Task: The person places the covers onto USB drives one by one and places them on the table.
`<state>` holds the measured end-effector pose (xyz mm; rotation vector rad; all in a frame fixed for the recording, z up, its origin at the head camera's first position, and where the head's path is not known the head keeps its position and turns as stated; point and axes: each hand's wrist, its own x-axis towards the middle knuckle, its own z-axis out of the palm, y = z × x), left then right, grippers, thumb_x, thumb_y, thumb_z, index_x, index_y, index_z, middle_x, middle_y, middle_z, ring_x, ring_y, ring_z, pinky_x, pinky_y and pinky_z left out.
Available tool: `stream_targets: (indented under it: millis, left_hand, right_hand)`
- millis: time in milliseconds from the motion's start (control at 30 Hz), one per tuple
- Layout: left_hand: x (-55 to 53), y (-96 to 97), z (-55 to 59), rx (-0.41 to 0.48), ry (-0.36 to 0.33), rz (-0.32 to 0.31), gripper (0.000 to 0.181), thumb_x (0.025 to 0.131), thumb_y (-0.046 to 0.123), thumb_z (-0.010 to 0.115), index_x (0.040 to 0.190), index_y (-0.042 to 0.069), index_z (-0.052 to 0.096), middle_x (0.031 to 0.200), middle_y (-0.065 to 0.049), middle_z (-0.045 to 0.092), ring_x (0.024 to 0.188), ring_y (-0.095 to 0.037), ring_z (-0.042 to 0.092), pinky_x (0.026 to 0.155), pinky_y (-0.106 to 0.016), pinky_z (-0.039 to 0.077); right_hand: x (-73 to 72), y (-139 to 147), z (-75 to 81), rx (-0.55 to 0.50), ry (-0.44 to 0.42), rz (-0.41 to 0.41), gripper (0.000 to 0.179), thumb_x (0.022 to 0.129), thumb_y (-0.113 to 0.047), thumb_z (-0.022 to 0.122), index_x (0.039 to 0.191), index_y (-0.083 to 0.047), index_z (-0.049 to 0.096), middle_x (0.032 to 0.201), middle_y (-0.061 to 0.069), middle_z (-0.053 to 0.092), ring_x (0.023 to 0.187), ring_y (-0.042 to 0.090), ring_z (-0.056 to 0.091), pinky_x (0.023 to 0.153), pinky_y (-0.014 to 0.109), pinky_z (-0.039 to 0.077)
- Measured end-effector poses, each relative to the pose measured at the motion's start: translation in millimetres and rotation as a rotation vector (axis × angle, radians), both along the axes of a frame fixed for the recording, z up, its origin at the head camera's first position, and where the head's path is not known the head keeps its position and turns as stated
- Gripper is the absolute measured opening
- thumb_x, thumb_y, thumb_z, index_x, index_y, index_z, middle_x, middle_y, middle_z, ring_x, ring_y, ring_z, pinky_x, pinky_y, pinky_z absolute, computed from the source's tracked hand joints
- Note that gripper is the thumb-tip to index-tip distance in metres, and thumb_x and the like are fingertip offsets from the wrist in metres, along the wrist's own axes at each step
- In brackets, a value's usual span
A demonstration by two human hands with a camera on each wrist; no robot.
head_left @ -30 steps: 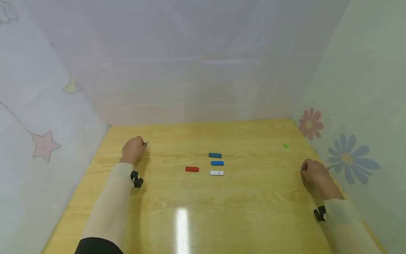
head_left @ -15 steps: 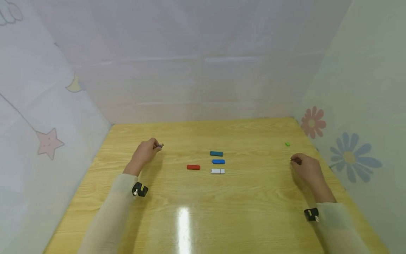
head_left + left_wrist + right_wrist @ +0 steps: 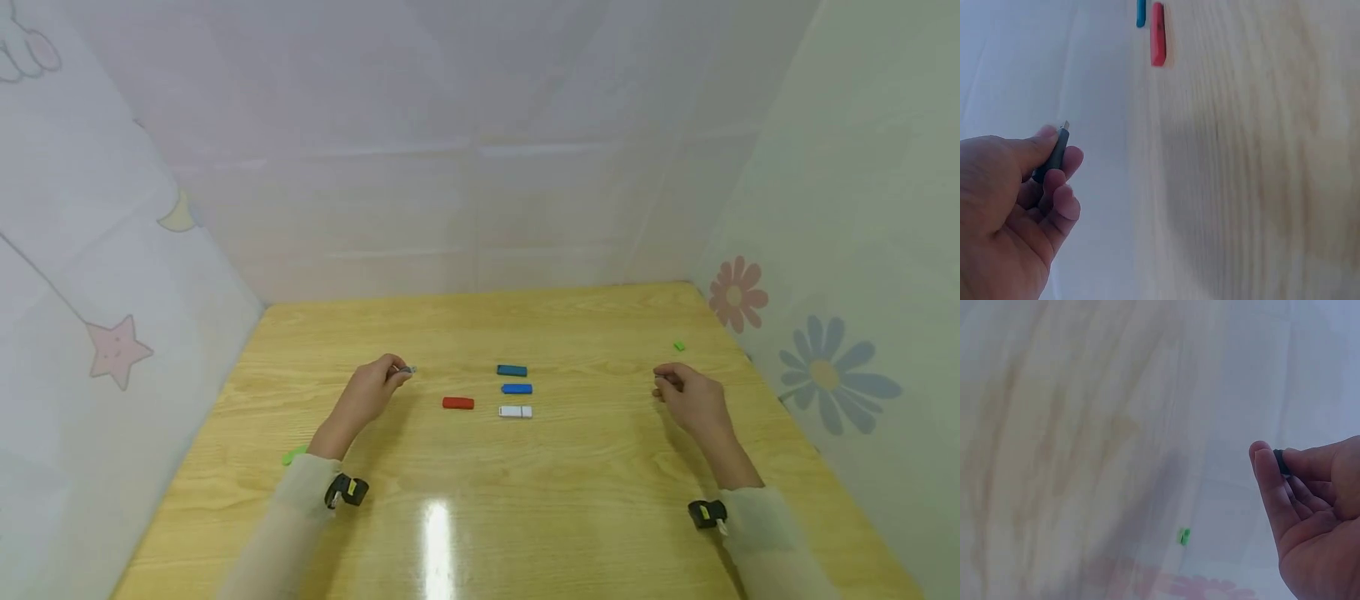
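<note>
My left hand (image 3: 367,390) pinches a dark grey USB stick (image 3: 1054,156) between thumb and fingers, its metal plug bare and pointing away from the palm. Over the right half of the table, my right hand (image 3: 693,400) holds a small dark cap (image 3: 1282,462) between thumb and forefinger. Both hands are raised above the wood. Between them lie a red USB stick (image 3: 457,403), a teal one (image 3: 512,370), a blue one (image 3: 517,389) and a white one (image 3: 515,412). The red one is nearest my left hand.
A small green cap (image 3: 678,346) lies on the table (image 3: 570,517) at the far right. Partly hidden by my left sleeve is a green piece (image 3: 294,455). Pale printed curtains (image 3: 480,192) stand around the back and sides.
Both hands have moved inward toward the middle, the left also nearer to me, each keeping its piece. A green piece now shows by the left sleeve. The middle sticks stay put.
</note>
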<state>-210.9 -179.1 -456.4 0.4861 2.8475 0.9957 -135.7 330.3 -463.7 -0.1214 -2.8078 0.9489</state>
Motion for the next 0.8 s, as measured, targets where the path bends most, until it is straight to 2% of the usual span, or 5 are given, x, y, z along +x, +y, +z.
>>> stream_targets:
  millis: [133,233,500,800]
  left_hand:
    - [6.2,11.3,-3.1,0.021,0.041,-0.016,0.023,0.106,0.025,0.056,0.117,0.006,0.063,0.101,-0.013,0.07,0.073,-0.016,0.056,0.063,-0.032,0.047]
    - [12.2,18.5,-6.5,0.032,0.035,-0.029,0.022,0.105,0.025,0.057,0.115,0.007,0.065,0.098,-0.012,0.07,0.07,-0.016,0.054,0.062,-0.032,0.047]
    - [25.6,40.4,-16.9,0.079,0.006,-0.061,0.02,0.103,0.024,0.06,0.113,0.007,0.068,0.098,-0.009,0.072,0.07,-0.013,0.054,0.061,-0.029,0.047]
    - [31.8,64.4,-12.8,0.112,0.033,-0.074,0.016,0.102,0.022,0.063,0.107,0.009,0.072,0.098,-0.004,0.073,0.076,-0.012,0.057,0.067,-0.029,0.049]
  right_hand:
    - [-1.2,-13,2.0,-0.023,0.001,0.022,0.026,0.105,-0.016,0.058,0.122,0.001,0.066,0.1,0.015,0.074,0.085,0.028,0.074,0.073,0.044,0.06]
    - [-1.5,-23,1.9,-0.057,-0.015,0.048,0.025,0.104,-0.016,0.059,0.122,0.001,0.066,0.101,0.014,0.074,0.087,0.028,0.074,0.077,0.046,0.06]
    - [-1.0,-47,-3.8,-0.12,-0.052,0.068,0.026,0.104,-0.019,0.059,0.122,-0.001,0.067,0.102,0.01,0.075,0.093,0.028,0.072,0.078,0.043,0.059]
    - [-5.6,-69,-2.1,-0.173,-0.048,0.099,0.023,0.102,-0.015,0.062,0.119,-0.001,0.068,0.102,0.01,0.075,0.093,0.027,0.073,0.075,0.035,0.06]
